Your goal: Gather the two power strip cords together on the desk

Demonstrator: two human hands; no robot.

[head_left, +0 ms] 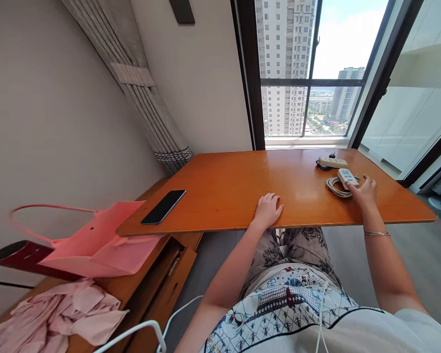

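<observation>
In the head view, the white power strip shows dark socket openings on its top; any print on it is too small to read. The dark red box at the left carries small marks, also illegible.

The right hand reaches forward to the strip, wrist ringed by a thin bracelet. Its thumb touches the strip's near end while the bent fingers lie to the right, parted from the thumb; whether they have firm hold cannot be told. The left hand rests palm down at the near edge of the orange-brown table, fingers extended and fairly close together, thumb apart, holding nothing visible.

The white strip sits on the right part of the tabletop, beside and partly over its coiled pale cord. Just beyond is a cream power strip with a black cord. A black phone lies near the table's left end.
</observation>
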